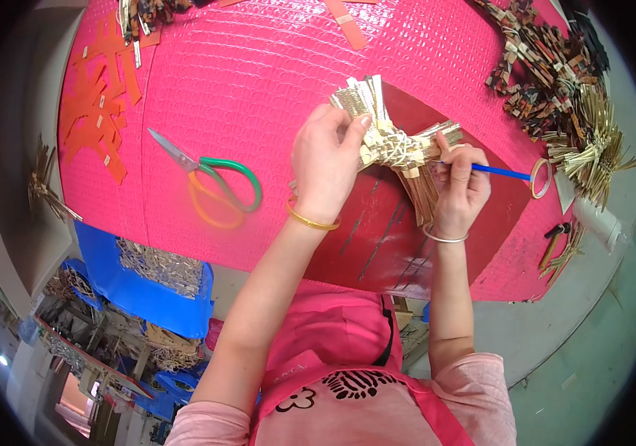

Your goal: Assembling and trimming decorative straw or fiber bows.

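Pink apron below, I grip the gold strip bundle with my left hand over the red board, steadying it while my right hand pinches the blue tool.

Both hands raised close together — left and right — fingers curled shut.

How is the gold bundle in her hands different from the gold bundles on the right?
The held bundle is gripped by the left hand and right hand; the side bundles lie loose on the table. The held one sits over a dark red sheet; the others lie at the table's edge. All are shiny gold strips, bunched.
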Action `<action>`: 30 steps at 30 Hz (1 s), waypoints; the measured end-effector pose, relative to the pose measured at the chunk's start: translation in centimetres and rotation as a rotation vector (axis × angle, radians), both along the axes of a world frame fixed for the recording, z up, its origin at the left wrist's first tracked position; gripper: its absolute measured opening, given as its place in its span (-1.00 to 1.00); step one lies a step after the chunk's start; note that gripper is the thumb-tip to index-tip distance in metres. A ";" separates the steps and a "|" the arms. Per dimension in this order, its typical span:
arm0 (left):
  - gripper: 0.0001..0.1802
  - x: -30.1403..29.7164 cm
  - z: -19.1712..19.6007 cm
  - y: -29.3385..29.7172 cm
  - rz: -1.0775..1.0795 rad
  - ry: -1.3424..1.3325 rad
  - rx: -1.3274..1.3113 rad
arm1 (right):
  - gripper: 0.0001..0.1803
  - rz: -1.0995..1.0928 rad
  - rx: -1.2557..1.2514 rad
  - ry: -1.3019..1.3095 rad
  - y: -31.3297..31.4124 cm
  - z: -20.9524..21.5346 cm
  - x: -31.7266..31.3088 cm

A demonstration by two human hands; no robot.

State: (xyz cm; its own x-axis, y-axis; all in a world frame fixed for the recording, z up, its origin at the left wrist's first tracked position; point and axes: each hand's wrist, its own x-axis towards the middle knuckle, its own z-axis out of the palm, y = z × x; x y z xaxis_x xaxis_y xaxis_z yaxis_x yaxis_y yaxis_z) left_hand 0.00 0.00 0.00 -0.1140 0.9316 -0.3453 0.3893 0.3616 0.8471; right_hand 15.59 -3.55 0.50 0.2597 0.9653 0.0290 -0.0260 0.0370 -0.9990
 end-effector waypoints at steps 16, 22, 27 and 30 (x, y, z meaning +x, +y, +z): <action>-0.71 0.3 -0.3 0.2 0.015 0.017 0.047 | -0.89 0.009 0.078 -0.355 0.5 -0.8 -0.2; -0.70 0.3 -0.4 0.1 0.025 0.008 0.012 | -0.87 0.054 0.040 -0.164 -0.1 -0.1 0.3; -0.69 0.3 -0.3 0.2 0.034 -0.010 -0.071 | -0.88 0.142 0.110 -0.280 -1.1 -0.6 0.3; -0.70 0.3 -0.8 0.1 0.031 -0.004 0.017 | -0.91 0.135 0.116 -0.321 -1.0 -0.8 0.2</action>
State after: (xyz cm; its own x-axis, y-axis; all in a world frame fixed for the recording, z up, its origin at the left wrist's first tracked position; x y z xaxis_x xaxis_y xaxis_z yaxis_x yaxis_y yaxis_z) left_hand 0.35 0.14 -0.76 -0.1418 0.9332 -0.3301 0.3746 0.3593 0.8547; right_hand 15.82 -4.57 -0.27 0.0902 0.9758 0.1994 0.2762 0.1679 -0.9463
